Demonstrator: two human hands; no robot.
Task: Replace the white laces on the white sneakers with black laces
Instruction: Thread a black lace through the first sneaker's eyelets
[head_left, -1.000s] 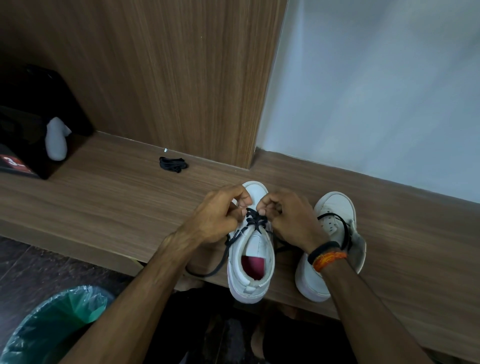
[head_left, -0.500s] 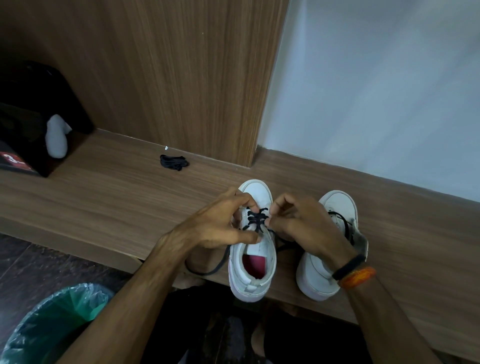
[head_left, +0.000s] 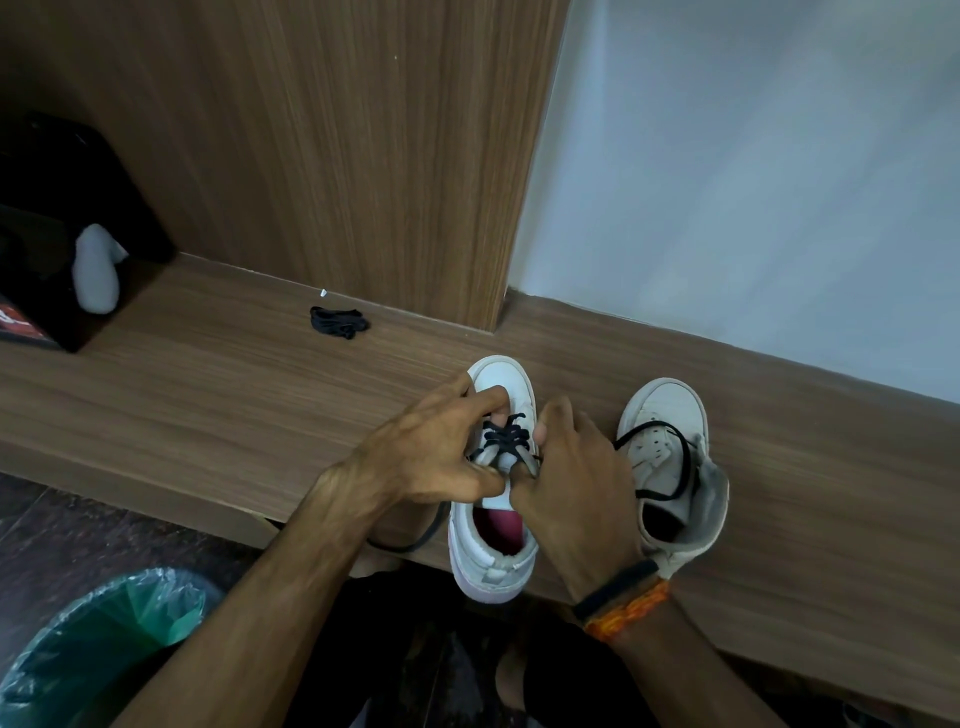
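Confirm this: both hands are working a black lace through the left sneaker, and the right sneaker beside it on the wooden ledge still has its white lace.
Wrong on one point. In the head view the right sneaker has no white lace; a loose black lace lies across it. The rest holds: the left hand and right hand work the black lace on the left sneaker, on the wooden ledge.

No legible txt or labels anywhere.

Home entryway: low wooden bench (head_left: 208, 395), sneakers (head_left: 670, 457), lined bin (head_left: 98, 649), plain wall (head_left: 753, 182).

Wooden ledge (head_left: 208, 395) — sneakers (head_left: 670, 415), lace bundle (head_left: 337, 322)
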